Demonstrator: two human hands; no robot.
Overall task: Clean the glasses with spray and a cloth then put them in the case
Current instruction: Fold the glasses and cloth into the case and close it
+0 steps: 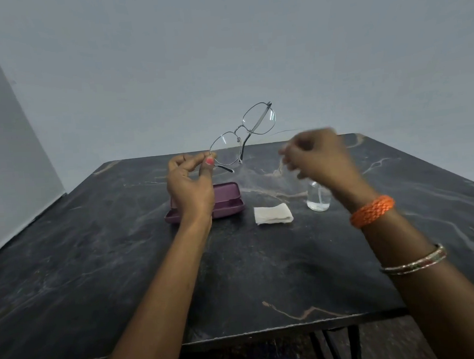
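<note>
My left hand point(191, 179) pinches thin metal-framed glasses point(244, 134) at the left lens's outer corner, between thumb and fingers. The glasses are tilted, right lens highest, with the temples folded behind, and they hang in the air above the table's far half. My right hand point(315, 155) is blurred and raised to the right of the glasses, not touching them. Its fingers are loosely curled with nothing seen in them. An open purple case point(229, 202) lies on the table, partly behind my left wrist. A folded white cloth point(272, 213) lies to the right of the case. A clear spray bottle point(318, 199) stands beyond the cloth, its top hidden by my right wrist.
A dark marble-patterned table point(124, 255) fills the view, with its front edge near me. A plain grey wall stands behind it, and a lighter wall or panel runs along its left side.
</note>
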